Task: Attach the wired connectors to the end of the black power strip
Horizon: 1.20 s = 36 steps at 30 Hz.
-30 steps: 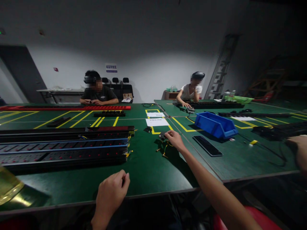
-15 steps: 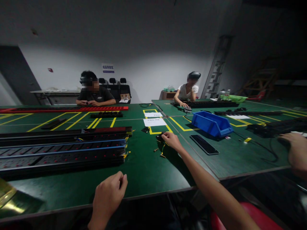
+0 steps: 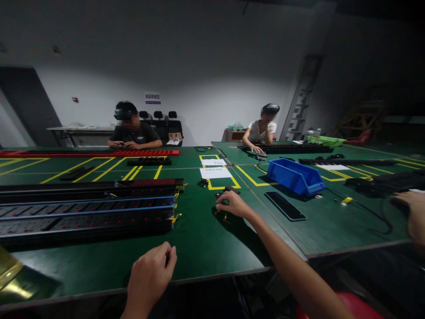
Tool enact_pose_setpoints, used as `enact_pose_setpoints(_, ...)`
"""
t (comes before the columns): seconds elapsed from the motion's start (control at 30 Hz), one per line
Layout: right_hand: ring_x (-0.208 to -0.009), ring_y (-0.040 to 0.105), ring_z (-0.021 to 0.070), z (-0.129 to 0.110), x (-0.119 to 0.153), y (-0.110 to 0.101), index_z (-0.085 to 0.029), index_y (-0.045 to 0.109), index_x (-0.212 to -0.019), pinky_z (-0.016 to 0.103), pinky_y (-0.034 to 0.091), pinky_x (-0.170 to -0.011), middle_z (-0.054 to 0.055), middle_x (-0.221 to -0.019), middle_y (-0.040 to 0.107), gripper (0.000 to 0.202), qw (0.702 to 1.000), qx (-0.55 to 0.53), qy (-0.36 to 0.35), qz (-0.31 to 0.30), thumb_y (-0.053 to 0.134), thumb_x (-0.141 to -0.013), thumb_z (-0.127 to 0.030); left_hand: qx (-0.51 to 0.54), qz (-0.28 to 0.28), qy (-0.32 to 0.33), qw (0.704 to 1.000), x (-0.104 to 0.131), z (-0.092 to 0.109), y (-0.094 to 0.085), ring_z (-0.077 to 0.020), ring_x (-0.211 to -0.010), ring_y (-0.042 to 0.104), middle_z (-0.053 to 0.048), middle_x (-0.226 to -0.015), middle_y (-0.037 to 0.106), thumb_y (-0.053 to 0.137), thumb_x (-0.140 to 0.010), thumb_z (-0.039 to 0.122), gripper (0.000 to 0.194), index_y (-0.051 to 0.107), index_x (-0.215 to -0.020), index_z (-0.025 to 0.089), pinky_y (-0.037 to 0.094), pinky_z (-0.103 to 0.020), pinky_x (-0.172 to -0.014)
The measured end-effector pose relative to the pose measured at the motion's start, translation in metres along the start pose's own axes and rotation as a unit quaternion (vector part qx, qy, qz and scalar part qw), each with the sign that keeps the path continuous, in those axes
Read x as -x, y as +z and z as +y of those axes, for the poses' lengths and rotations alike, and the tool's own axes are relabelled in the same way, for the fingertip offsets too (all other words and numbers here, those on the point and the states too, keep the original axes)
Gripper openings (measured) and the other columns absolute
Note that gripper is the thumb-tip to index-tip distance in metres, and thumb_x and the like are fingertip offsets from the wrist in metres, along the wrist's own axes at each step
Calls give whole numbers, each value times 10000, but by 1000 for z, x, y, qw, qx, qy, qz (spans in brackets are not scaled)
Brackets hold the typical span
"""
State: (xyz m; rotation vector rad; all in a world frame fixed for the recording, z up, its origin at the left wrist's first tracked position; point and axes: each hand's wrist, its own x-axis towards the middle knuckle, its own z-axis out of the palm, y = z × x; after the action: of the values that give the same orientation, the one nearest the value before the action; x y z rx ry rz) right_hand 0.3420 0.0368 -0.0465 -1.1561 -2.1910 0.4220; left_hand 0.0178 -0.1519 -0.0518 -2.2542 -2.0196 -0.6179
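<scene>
My left hand (image 3: 151, 270) rests in a loose fist at the table's front edge; nothing shows in it. My right hand (image 3: 235, 204) reaches to the middle of the green table (image 3: 199, 248), thumb and forefinger curled into a ring with their tips pinched together. Anything between those tips is too small to make out. Just behind the fingers lies a small black part (image 3: 232, 189), partly hidden by the hand. Below them, a short yellow wire piece (image 3: 226, 217) lies on the table. Left of the hand are long black strips with red dots (image 3: 109, 219).
A blue bin (image 3: 294, 177) and a phone (image 3: 285, 205) lie to the right. White paper sheets (image 3: 215, 173) are behind my right hand. Another person's hand (image 3: 411, 212) is at the right edge. Two people (image 3: 142, 135) (image 3: 259, 133) sit across the table.
My right hand has come off the black part and shifted slightly towards me, over the small loose pieces. My left hand keeps its fist. The view has tilted slightly.
</scene>
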Motion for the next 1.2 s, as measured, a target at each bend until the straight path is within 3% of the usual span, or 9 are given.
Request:
enact_pose_setpoints(0.1,-844,645,220,-7,2,3,-246,813,-790,327,444,-809,53,-896,758,113,998,25,-5,-58,769,-833,-340,5,-3,-4,1000,2,1,0,-159,-592,584,-5,-642,631,386,-1012,372,379,552,-703,229,279,-299,-594)
enact_pose_setpoints(0.27,-875,649,233,-20,5,2,-253,799,-776,338,458,-847,58,-877,764,101,996,4,-12,-85,734,-841,-294,15,-21,-16,1000,3,5,-5,-162,-636,605,-8,-673,642,409,-1013,340,351,559,-719,221,270,-301,-612)
enact_pose_setpoints(0.43,-902,655,249,-27,8,-3,-260,802,-786,374,467,-902,77,-911,770,153,990,-15,-22,-138,719,-858,-366,117,-90,-14,989,-3,6,-30,-127,-599,572,19,-646,638,458,-1007,391,384,587,-692,215,279,-269,-589)
enact_pose_setpoints(0.53,-919,640,266,-24,6,-1,-267,802,-774,394,460,-903,90,-908,769,138,990,10,-24,-135,742,-839,-372,136,-86,6,987,-13,5,-49,-133,-647,599,15,-695,675,487,-993,381,360,634,-709,217,306,-268,-605)
enact_pose_setpoints(0.67,-886,627,268,-28,-4,9,-261,785,-759,385,465,-847,100,-849,751,121,995,50,-21,-85,702,-843,-287,130,-40,21,990,-40,4,-63,-163,-814,665,-10,-861,744,511,-982,325,258,717,-853,238,410,-266,-707)
enact_pose_setpoints(0.8,-846,623,244,-55,-25,22,-234,762,-767,354,460,-823,83,-837,744,117,996,42,-48,-60,681,-849,-250,134,10,34,990,-74,6,-58,-190,-945,679,-40,-988,767,527,-989,313,225,736,-972,233,480,-290,-827)
enact_pose_setpoints(0.97,-851,620,210,-98,-52,51,-206,741,-861,311,446,-799,60,-895,743,168,996,-40,-80,-25,626,-930,-307,136,14,53,989,-102,7,-44,-207,-1035,683,-54,-1099,757,557,-985,359,233,708,-1102,226,498,-293,-857)
enact_pose_setpoints(1.07,-800,603,184,-105,-57,72,-185,714,-865,276,439,-734,46,-860,723,245,989,-123,-74,-28,607,-962,-382,152,3,57,987,-111,1,-39,-194,-975,700,-43,-1041,766,540,-989,359,213,703,-1042,232,496,-271,-795)
enact_pose_setpoints(1.2,-759,588,162,-96,-54,89,-167,703,-887,252,451,-692,26,-832,704,386,968,-236,-67,-55,601,-968,-530,149,-29,54,987,-116,-10,-37,-185,-910,712,-35,-991,780,530,-984,363,222,714,-990,240,492,-260,-783)
